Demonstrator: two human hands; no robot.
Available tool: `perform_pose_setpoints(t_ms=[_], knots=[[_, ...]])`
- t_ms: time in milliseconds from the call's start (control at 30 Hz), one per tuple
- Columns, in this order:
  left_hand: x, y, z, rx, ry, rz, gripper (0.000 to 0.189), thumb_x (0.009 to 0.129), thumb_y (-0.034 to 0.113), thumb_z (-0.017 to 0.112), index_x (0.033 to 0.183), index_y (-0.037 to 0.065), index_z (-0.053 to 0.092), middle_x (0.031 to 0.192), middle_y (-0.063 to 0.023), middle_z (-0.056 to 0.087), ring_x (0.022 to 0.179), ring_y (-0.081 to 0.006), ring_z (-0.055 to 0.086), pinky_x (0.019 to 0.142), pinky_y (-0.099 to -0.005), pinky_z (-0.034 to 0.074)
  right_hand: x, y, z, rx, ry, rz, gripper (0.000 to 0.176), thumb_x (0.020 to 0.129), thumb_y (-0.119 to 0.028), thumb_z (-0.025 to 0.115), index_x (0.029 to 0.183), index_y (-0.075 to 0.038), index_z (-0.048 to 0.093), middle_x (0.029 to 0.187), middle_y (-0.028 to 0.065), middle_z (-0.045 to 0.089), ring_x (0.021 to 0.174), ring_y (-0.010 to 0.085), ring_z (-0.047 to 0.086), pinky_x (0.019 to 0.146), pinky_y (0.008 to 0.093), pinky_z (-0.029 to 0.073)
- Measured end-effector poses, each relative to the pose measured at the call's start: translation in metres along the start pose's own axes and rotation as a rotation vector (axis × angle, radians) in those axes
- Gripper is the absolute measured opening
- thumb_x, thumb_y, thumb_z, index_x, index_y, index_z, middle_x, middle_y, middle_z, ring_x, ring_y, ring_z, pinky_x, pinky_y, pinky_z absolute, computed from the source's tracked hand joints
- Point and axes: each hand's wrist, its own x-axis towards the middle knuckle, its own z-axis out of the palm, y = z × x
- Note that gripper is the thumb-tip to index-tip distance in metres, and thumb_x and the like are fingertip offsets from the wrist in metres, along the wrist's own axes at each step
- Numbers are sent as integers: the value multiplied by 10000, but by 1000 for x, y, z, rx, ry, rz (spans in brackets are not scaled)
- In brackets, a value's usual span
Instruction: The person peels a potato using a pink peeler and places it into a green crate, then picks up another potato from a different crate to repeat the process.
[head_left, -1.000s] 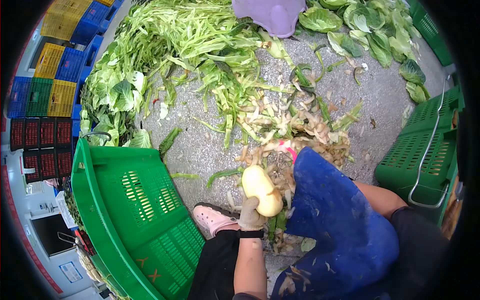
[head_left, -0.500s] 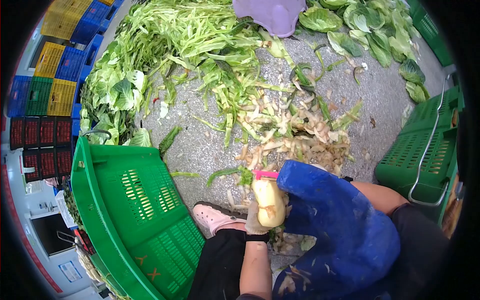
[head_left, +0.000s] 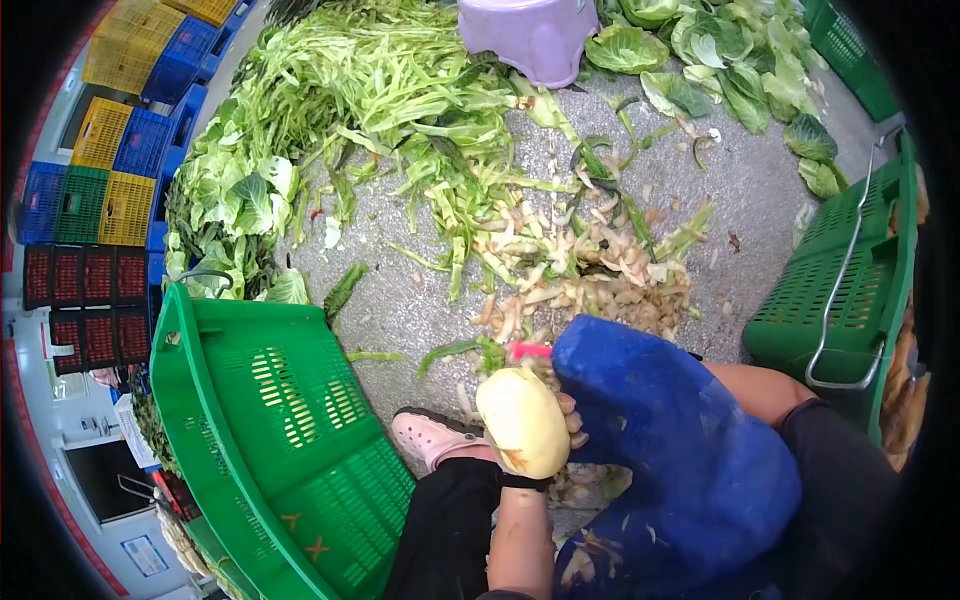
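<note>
My left hand (head_left: 574, 420) grips a large, pale yellow peeled vegetable (head_left: 523, 422) from beneath; its light fingertips show at the right side, and a brown mark lies near the lower end. Blue material (head_left: 675, 430) spreads to the right and hides my right hand. A pink tool end (head_left: 530, 350) sticks out at the blue material's upper left edge, just above the vegetable; what holds it is hidden. Pale peelings (head_left: 610, 285) lie on the ground beyond.
Green crates stand at the left (head_left: 260, 420) and right (head_left: 835, 290). Shredded green leaves (head_left: 370, 80), cabbage leaves (head_left: 745, 60) and a purple stool (head_left: 530, 35) are farther ahead. A pink clog (head_left: 430, 437) is beside the left crate. Stacked crates (head_left: 125, 205) line the far left.
The vegetable has turned and tilted, with its broad pale side now toward the camera, and my left fingers show at its right. The pink tool end is slightly apart from it.
</note>
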Motion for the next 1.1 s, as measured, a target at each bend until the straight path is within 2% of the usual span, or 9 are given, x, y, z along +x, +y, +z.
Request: perform_pose_setpoints(t_ms=[300,400,433,500,700,833,967,1067,1100], knots=[[-11,-11,38,-15,-67,-37,559,847,498,575,1150,29,575,1029,-185,597,775,-343,566,632,-452,476,-6,-78,33,477,84,-148,415,922,-340,565,1197,-31,604,1204,146,609,1129,280,567,945,348,429],[-18,-28,33,-207,-367,-125,859,787,667,567,1350,28,461,1225,-280,530,979,-451,558,860,-601,506,-18,-131,67,671,94,-211,417,923,-337,567,1203,-31,602,1214,143,607,1137,276,564,951,345,427],[-25,-38,72,-428,-313,-59,885,778,656,601,1375,26,429,1292,-291,490,1050,-476,550,923,-623,476,-24,-150,77,724,99,-236,418,923,-336,567,1206,-30,601,1217,143,606,1140,275,563,954,344,426],[-20,-28,26,85,-201,211,883,775,548,679,1444,79,344,1426,-194,427,1284,-380,440,1076,-543,359,-41,-190,96,806,97,-289,419,923,-334,568,1210,-30,600,1223,141,604,1145,272,561,958,342,425],[-78,4,202,-143,-274,590,542,899,487,524,1251,74,514,1160,-138,605,1050,-344,595,942,-522,511,-103,-312,110,911,210,-522,424,925,-329,572,1222,-28,596,1243,136,600,1161,264,556,972,335,420],[-146,65,257,147,-325,1268,503,912,383,567,1283,56,474,1256,-158,533,1161,-342,525,984,-560,477,-142,-424,130,984,388,-678,427,926,-325,574,1231,-27,594,1255,132,596,1171,259,552,981,331,417],[-213,130,267,-214,-435,1196,622,918,336,574,1372,-10,328,1341,-179,433,1191,-406,489,1007,-553,458,-177,-513,159,990,618,-775,430,926,-321,576,1239,-26,591,1268,129,593,1181,254,548,990,327,414],[-236,102,283,-131,-330,1198,749,917,335,579,1453,5,171,1379,-222,386,1210,-430,475,1027,-527,447,-180,-354,102,688,456,-556,417,899,-370,571,1131,-28,627,1125,156,622,1054,283,586,891,363,439],[-237,85,292,-94,-219,1269,785,918,338,577,1466,1,127,1383,-236,383,1200,-433,486,1040,-514,439,-178,-213,55,448,409,-343,418,890,-387,569,1094,-29,639,1077,165,632,1011,292,599,859,374,448]])
